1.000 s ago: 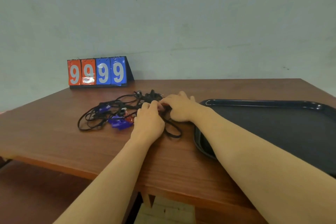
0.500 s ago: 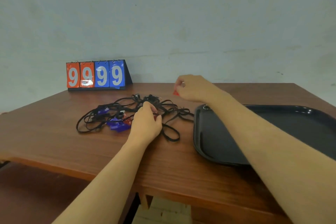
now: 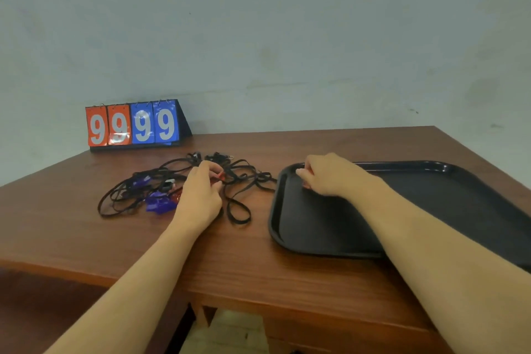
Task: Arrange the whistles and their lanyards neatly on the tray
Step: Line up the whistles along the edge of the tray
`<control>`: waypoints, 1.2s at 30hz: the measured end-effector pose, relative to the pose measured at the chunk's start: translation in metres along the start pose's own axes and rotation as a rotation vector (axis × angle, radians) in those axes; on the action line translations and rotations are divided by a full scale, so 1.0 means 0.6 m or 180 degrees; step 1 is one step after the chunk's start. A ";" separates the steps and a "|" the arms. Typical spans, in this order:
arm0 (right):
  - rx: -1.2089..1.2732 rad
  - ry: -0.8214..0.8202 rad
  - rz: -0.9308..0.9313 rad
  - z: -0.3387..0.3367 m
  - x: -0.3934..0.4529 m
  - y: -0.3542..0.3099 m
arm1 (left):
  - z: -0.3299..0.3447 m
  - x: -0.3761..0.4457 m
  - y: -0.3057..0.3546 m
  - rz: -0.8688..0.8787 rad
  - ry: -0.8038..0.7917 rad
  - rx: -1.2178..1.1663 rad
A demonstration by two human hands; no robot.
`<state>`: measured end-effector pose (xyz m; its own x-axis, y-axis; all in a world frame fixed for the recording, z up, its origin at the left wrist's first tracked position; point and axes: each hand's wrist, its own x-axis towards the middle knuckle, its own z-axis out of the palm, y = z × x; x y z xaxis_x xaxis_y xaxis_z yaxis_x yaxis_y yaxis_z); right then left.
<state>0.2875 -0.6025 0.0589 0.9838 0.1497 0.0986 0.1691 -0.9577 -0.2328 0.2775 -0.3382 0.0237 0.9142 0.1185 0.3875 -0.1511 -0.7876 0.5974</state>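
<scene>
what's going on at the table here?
A person is sorting a tangle of whistles and black lanyards on a wooden table. The right hand sets a small red piece down at the black tray's near-left corner. The left hand pinches something red in the tangle.

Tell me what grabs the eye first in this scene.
The bright scoreboard reading 9999, two red cards and two blue, stands at the table's far left edge against the wall. In front of it lies a tangle of black lanyards with blue whistles, the left hand in it. The right hand reaches into the black tray at right.
</scene>
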 end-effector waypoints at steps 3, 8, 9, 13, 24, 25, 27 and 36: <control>0.0089 0.0033 -0.0022 0.009 0.000 -0.002 | -0.006 0.002 0.005 0.0054 -0.0255 0.0211; 0.0230 0.0182 0.0055 0.001 -0.005 -0.010 | -0.020 0.036 0.054 0.0226 -0.0658 0.0847; 0.0211 0.0172 0.0128 0.001 -0.005 -0.011 | -0.021 0.046 0.067 0.0297 -0.0778 0.1054; 0.0196 0.0121 0.0240 0.008 0.002 -0.010 | -0.035 0.074 0.131 0.0575 -0.1148 0.1420; 0.0139 0.0134 0.0494 0.003 0.002 -0.010 | -0.045 0.074 0.203 0.0776 -0.1618 0.1101; 0.0203 0.0157 0.0533 0.002 0.002 -0.009 | -0.031 0.074 0.194 0.0785 -0.1546 0.0976; 0.0295 0.0236 0.0583 -0.001 -0.003 -0.007 | -0.003 0.077 0.178 0.0710 -0.1407 0.0771; 0.0079 0.0308 0.0778 -0.003 -0.004 -0.007 | 0.034 0.106 0.207 0.0664 -0.0264 -0.0506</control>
<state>0.2846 -0.5996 0.0616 0.9855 -0.1108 0.1284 -0.0704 -0.9560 -0.2847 0.3245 -0.4412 0.1083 0.8839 -0.0914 0.4587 -0.3904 -0.6842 0.6160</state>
